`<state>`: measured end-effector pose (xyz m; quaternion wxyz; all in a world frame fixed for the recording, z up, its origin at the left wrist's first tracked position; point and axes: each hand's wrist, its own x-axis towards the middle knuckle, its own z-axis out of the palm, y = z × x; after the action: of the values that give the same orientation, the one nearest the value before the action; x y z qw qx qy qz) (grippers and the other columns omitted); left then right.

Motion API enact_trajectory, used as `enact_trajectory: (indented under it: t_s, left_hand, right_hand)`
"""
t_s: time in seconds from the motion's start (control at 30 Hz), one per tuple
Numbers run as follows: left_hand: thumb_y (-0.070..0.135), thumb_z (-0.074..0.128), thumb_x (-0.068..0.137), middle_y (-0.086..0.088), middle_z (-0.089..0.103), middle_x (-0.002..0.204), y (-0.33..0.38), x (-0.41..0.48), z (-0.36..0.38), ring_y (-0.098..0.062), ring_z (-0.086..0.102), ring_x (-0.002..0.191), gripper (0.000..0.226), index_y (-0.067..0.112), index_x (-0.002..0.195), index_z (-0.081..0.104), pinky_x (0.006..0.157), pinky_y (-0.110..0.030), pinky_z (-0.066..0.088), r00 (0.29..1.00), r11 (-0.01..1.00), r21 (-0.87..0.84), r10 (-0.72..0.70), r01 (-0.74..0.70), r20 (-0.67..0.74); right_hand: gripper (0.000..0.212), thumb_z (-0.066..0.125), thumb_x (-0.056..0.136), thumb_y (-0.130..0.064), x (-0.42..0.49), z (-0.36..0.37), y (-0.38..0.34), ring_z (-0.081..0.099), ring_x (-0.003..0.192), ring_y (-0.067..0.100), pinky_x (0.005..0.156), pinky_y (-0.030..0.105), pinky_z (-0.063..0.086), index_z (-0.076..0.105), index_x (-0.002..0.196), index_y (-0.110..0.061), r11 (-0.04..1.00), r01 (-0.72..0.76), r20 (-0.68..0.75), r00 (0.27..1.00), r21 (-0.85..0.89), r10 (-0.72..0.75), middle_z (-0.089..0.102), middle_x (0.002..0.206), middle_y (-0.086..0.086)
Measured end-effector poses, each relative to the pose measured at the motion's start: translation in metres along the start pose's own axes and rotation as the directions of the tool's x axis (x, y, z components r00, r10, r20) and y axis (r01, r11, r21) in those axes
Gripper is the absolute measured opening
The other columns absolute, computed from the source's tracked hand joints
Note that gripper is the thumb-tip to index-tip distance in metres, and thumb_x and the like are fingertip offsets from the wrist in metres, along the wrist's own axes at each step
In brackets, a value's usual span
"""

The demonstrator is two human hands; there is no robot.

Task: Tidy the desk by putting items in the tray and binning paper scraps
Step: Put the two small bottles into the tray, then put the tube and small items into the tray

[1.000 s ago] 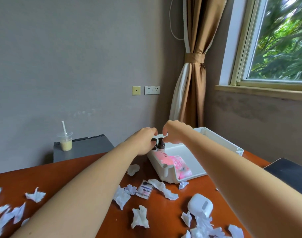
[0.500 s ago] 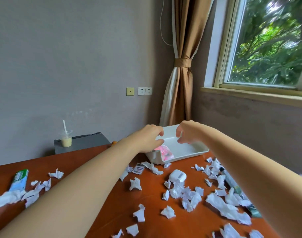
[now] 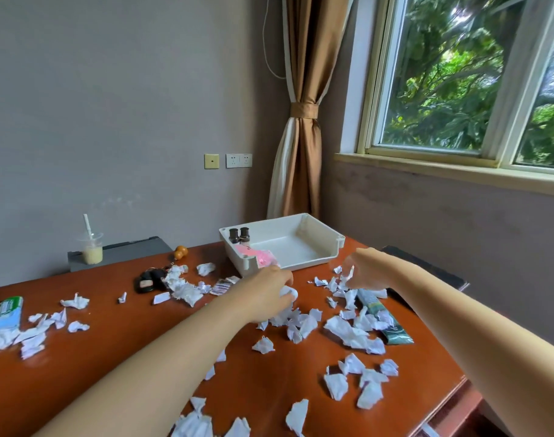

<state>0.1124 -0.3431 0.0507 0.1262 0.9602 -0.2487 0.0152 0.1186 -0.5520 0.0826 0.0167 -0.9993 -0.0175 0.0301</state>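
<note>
Left hand (image 3: 264, 294) is out over the middle of the desk (image 3: 111, 357), fingers curled round a white earbud case (image 3: 290, 291), gripping it; cannot tell if the case is lifted or on the wood. Right hand (image 3: 368, 272) at 3 o'clock of the left, fingertips pinching a paper scrap (image 3: 349, 274) just above the pile. White tray (image 3: 331, 247) sits at 12 o'clock of the hands near the far desk edge; inside it, 2 dark bottles (image 3: 239, 236) upright in the 10 o'clock corner, pink packet (image 3: 260, 258) in the 7 o'clock corner. Torn paper scraps (image 3: 351, 335) litter the desk from 9 to 5 o'clock. Dark green packet (image 3: 394, 331) at 5 o'clock of the right hand, partly under scraps. Black car keys (image 3: 148, 280) at 9 o'clock of the left hand, green-white pack (image 3: 6, 312) at the desk's 9 o'clock edge. Drink cup with straw (image 3: 91, 250) on a grey cabinet (image 3: 137, 250) behind the desk
</note>
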Motion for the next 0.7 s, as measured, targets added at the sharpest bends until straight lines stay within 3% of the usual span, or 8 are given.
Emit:
enact_trajectory:
  t_s: [0.17, 0.3, 0.4, 0.57, 0.7]
  left_hand:
    - [0.037, 0.045, 0.095, -0.012, 0.045, 0.136, -0.001, 0.014, 0.03, -0.029, 0.044, 0.122, 0.04, 0.013, 0.127, 0.046, 0.1, -0.044, 0.041, 0.991, 0.996, -0.008, -0.085, 0.086, 0.105]
    - [0.04, 0.043, 0.096, -0.012, 0.024, 0.154, -0.006, 0.029, 0.048, -0.031, 0.028, 0.14, 0.059, 0.016, 0.146, 0.024, 0.111, -0.045, 0.032, 0.975, 0.983, -0.014, -0.182, 0.185, 0.127]
    - [0.041, 0.04, 0.097, -0.009, 0.018, 0.157, -0.009, 0.042, 0.054, -0.031, 0.022, 0.142, 0.062, 0.019, 0.15, 0.016, 0.113, -0.045, 0.029, 0.967, 0.973, -0.008, -0.227, 0.229, 0.116]
    - [0.04, 0.036, 0.099, -0.008, 0.028, 0.155, -0.013, 0.064, 0.057, -0.029, 0.027, 0.141, 0.052, 0.03, 0.148, 0.024, 0.111, -0.046, 0.033, 0.972, 0.977, -0.006, -0.212, 0.213, 0.102]
    - [0.04, 0.041, 0.097, -0.003, 0.051, 0.139, -0.008, 0.076, 0.055, -0.026, 0.046, 0.128, 0.042, 0.024, 0.135, 0.047, 0.104, -0.042, 0.035, 0.97, 0.968, 0.093, -0.239, 0.234, 0.04]
  right_hand:
    - [0.035, 0.061, 0.089, -0.022, -0.003, 0.022, 0.026, 0.059, 0.087, 0.019, 0.058, 0.015, 0.042, 0.06, 0.122, -0.01, 0.996, -0.087, 0.02, 0.996, 0.033, 0.086, 0.065, 0.116, 0.009]
    - [0.036, 0.058, 0.091, -0.027, 0.002, 0.041, 0.042, 0.064, 0.093, 0.023, 0.072, 0.025, 0.051, 0.059, 0.12, -0.006, 0.981, -0.166, 0.017, 0.986, 0.1, 0.166, 0.066, 0.115, 0.011]
    - [0.037, 0.054, 0.093, -0.031, 0.006, 0.053, 0.049, 0.063, 0.089, 0.022, 0.069, 0.024, 0.051, 0.059, 0.12, -0.006, 0.968, -0.204, 0.03, 0.979, 0.146, 0.202, 0.065, 0.115, 0.011]
    - [0.037, 0.054, 0.093, -0.03, 0.014, 0.061, 0.055, 0.058, 0.08, 0.02, 0.062, 0.025, 0.046, 0.059, 0.117, -0.004, 0.948, -0.245, 0.037, 0.969, 0.202, 0.242, 0.066, 0.111, 0.013]
    - [0.038, 0.058, 0.091, -0.03, 0.016, 0.059, 0.057, 0.062, 0.08, 0.02, 0.056, 0.015, 0.044, 0.059, 0.121, -0.005, 0.934, -0.259, 0.086, 0.966, 0.245, 0.245, 0.067, 0.111, 0.012]
